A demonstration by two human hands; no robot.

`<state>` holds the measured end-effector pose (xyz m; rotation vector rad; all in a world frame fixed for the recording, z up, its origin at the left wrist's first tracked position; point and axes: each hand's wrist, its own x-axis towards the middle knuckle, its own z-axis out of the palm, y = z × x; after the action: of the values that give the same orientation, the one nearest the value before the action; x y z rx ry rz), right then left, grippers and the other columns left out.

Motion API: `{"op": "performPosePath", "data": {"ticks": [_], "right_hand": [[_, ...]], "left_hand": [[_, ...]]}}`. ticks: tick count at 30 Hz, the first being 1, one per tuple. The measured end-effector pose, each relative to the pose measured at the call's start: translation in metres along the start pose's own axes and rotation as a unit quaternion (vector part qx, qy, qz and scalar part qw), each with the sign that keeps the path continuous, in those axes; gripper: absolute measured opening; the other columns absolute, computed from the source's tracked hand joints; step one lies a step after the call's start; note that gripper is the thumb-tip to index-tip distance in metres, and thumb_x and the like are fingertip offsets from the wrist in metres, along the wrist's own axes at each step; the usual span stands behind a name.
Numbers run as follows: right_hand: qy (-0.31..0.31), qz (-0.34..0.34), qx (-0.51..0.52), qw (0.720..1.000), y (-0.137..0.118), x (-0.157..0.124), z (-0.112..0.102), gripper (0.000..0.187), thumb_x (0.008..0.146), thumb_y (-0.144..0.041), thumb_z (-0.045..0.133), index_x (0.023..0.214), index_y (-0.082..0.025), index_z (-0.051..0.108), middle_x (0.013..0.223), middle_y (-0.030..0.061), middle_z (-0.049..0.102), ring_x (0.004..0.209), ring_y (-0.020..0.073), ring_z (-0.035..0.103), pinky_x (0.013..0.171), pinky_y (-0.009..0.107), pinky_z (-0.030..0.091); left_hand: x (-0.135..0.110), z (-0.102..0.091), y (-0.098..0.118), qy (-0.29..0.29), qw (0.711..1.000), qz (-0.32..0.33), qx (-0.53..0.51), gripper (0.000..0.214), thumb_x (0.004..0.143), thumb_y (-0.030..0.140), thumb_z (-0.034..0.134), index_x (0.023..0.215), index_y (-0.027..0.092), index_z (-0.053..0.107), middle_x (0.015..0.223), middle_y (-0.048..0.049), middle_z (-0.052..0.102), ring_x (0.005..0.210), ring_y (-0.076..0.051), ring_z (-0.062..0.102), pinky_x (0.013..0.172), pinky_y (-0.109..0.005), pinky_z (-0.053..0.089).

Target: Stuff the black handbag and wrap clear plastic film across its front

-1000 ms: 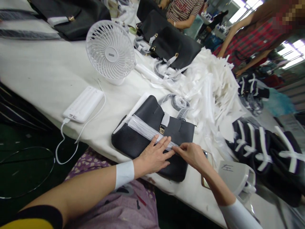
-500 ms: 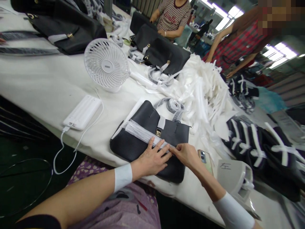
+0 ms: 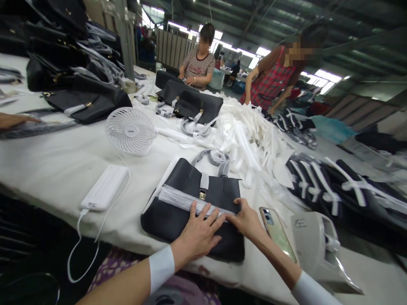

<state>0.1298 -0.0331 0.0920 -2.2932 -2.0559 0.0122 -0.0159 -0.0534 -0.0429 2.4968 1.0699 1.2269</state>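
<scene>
A black handbag [image 3: 184,231] lies flat at the table's front edge, its gold clasp [image 3: 202,194] facing up. A translucent white wrapping strip [image 3: 178,199] runs across its front below the clasp. My left hand [image 3: 202,231] rests on the bag with fingers spread, fingertips on the strip. At the strip's right end, my right hand [image 3: 248,220] touches the bag with its thumb; the index finger stands apart from the thumb. Its other fingers are partly hidden. Above the bag lies its wrapped, coiled strap [image 3: 218,158].
Left of the bag are a white fan [image 3: 130,131] and a cabled power bank [image 3: 104,187]. A phone [image 3: 277,233] and a tape dispenser [image 3: 313,245] stand right. Behind lies a heap of white strips [image 3: 248,131]. Other black bags [image 3: 203,103] and two people are beyond.
My view has tilted up, showing more of the room. My right thumb and index finger have moved apart from a pinch. My left hand stays spread on the bag.
</scene>
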Motion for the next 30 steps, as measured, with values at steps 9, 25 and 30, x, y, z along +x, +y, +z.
{"op": "performPosePath", "data": {"ticks": [9,25,30], "right_hand": [[0.009,0.131,0.047,0.990,0.034,-0.029,0.005,0.069,0.075,-0.058,0.065,0.123,-0.016,0.041,0.095,0.0139,0.067,0.088,0.0292,0.065,0.069,0.031,0.041],[0.045,0.097,0.132,0.986,0.062,-0.031,0.037,0.050,0.087,-0.059,0.048,0.114,-0.017,0.052,0.089,0.0094,0.067,0.086,0.0265,0.063,0.075,0.032,0.043],[0.049,0.075,0.155,0.984,0.074,-0.020,0.043,0.058,0.085,-0.064,0.043,0.116,-0.016,0.052,0.091,0.0107,0.067,0.088,0.0294,0.063,0.079,0.036,0.045]], "left_hand": [[0.008,0.030,0.028,0.040,0.996,-0.055,0.063,0.062,0.084,0.046,0.061,0.142,0.036,0.042,0.133,-0.0110,0.056,0.124,-0.043,0.042,0.100,-0.082,0.007],[-0.031,0.004,-0.025,0.030,0.984,-0.044,0.170,0.054,0.091,0.038,0.047,0.142,0.024,0.045,0.153,-0.0056,0.034,0.139,-0.038,0.029,0.112,-0.069,0.011],[-0.054,-0.041,-0.088,0.106,0.941,-0.251,0.203,0.050,0.093,0.038,0.043,0.142,0.027,0.044,0.153,-0.0114,0.033,0.138,-0.044,0.029,0.106,-0.070,0.023]]}}
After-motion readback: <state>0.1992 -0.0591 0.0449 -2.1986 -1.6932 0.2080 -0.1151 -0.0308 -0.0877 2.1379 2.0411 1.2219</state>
